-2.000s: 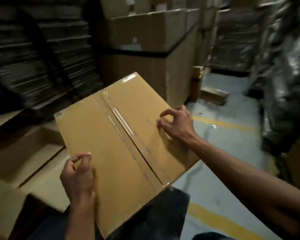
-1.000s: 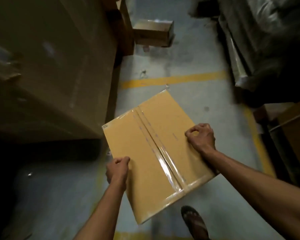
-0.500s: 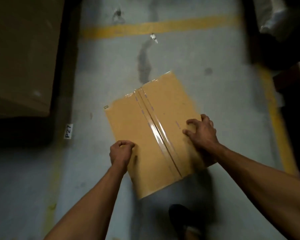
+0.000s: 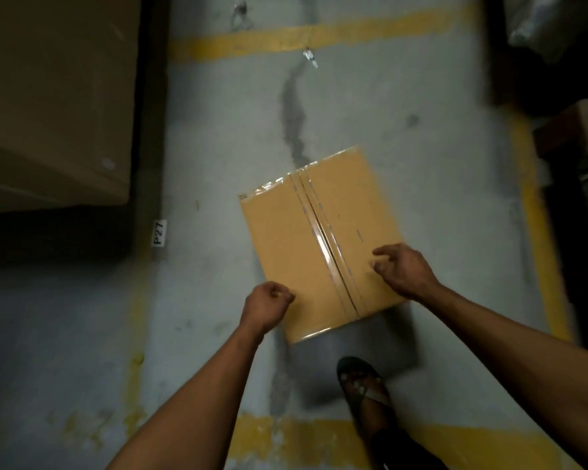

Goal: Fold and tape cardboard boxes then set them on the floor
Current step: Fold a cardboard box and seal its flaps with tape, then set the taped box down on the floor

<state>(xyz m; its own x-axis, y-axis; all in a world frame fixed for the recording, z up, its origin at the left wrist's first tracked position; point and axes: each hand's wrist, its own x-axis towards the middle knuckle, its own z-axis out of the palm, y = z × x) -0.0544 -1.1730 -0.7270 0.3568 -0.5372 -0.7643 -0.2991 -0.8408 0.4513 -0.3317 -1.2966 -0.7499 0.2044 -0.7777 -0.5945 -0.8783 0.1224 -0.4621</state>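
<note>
Where tape (image 4: pixel 323 242) runs, box (image 4: pixel 282 239) gleams.

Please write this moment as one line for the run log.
step: set box on floor | box: taped, low over floor | left hand: curled at box edge, grip unclear | right hand: loosely curled above box, holding nothing

Both bare forearms reach forward and down from the lower edge of the view toward the taped box (image 4: pixel 319 239); left hand (image 4: pixel 267 307) at the box's near-left edge, fingers curled into a loose fist, whether it touches the cardboard cannot be told; right hand (image 4: pixel 404 269) over the box's near-right part, just right of the tape seam, fingers loosely curled with index and thumb extended, gripping nothing; one sandalled foot (image 4: pixel 367 398) planted just near of the box.
</note>
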